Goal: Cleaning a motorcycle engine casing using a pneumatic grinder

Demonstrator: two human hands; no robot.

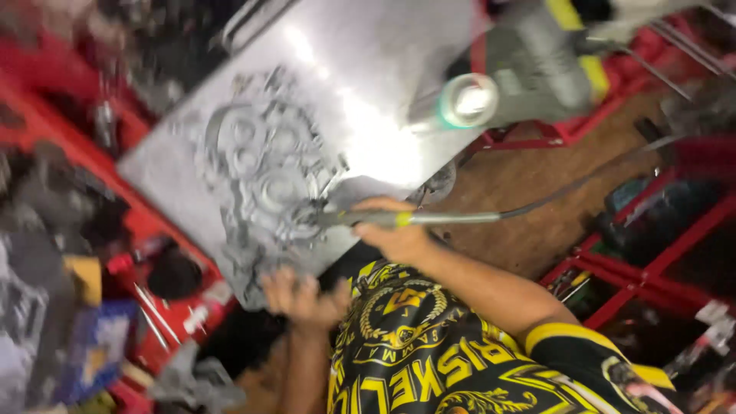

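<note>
- A broad metal sheet (337, 84), dull silver and smooth with a bright glare across its middle, lies tilted over a red metal frame (115, 184).
- Its lower corner carries a raised relief (264, 172) of rounded, gear-like rings and rough chiselled ridges, grey and matte.
- A blurred grey lamp (529, 69) with a yellow band and a glowing round lens hangs by the sheet's right edge.
- The right hand (395, 230) is wrapped closed around a slim pen-shaped engraving tool (383, 218), metal with a yellow ring, its tip touching the relief; a thin flexible shaft trails off to the right.
- The left hand (303, 295) grips the sheet's bottom edge, fingers curled over it.
- A patterned black-and-yellow shirt (429, 345) fills the foreground.
</note>
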